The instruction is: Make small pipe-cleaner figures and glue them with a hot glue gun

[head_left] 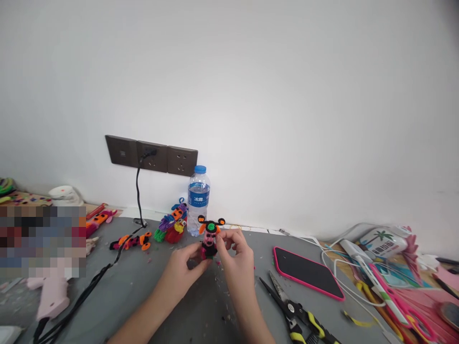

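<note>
I have both hands on a small pipe-cleaner figure (209, 239) standing on the grey worktop (201, 306), just ahead of me at twelve o'clock. My left hand (183, 265) has a closed grip on its dark base from the nine o'clock side; my right hand (234, 253) pinches the pink upper body from three o'clock, fingertips (225, 237) pressed near the head.

By my reading the figure is nearly built: it already has a pink body, a black skirt-like base, a green centre on top and two orange-and-black loops sticking out like ears. What seems left is small fitting or adjusting around the head; I cannot tell whether any piece is loose.

A water bottle (198, 199) stands just behind the figure at twelve o'clock, with finished colourful figures (172, 223) beside it at eleven. Another orange one (131, 241) lies at ten, near a black cable (138, 191) running to the wall sockets (150, 155). Pliers (297, 313) lie at four o'clock, a pink-edged phone (304, 271) at two, and a pink glue gun (52, 296) at eight.
</note>
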`<state>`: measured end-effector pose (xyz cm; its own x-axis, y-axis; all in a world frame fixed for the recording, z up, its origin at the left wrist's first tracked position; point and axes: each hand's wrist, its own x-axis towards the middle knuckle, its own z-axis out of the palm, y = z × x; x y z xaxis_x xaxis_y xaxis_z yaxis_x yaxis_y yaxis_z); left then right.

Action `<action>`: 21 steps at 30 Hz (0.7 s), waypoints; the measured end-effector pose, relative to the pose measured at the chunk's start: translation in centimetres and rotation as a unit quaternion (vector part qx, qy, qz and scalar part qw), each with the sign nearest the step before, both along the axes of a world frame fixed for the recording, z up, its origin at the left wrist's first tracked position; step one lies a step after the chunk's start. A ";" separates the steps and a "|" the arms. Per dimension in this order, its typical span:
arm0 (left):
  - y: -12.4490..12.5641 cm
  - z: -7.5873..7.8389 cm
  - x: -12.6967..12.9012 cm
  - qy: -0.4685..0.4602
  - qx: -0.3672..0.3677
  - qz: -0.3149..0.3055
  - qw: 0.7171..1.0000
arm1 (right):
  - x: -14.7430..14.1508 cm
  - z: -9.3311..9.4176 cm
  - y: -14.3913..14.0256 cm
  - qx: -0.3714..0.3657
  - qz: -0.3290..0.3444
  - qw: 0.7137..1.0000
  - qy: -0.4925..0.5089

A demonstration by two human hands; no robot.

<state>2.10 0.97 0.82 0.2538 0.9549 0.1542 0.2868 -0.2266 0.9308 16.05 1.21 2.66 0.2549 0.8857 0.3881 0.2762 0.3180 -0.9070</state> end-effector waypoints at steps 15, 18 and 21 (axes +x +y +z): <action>0.1 0.0 -0.1 0.014 0.019 0.007 1.000 | -0.2 0.4 -0.3 0.007 0.003 1.000 0.010; 0.1 0.3 -0.1 0.013 0.018 0.002 1.000 | -0.2 0.4 -0.3 0.009 0.007 1.000 0.010; 0.1 0.5 -0.1 0.020 0.020 0.006 1.000 | -0.2 0.4 -0.3 0.010 0.007 1.000 0.010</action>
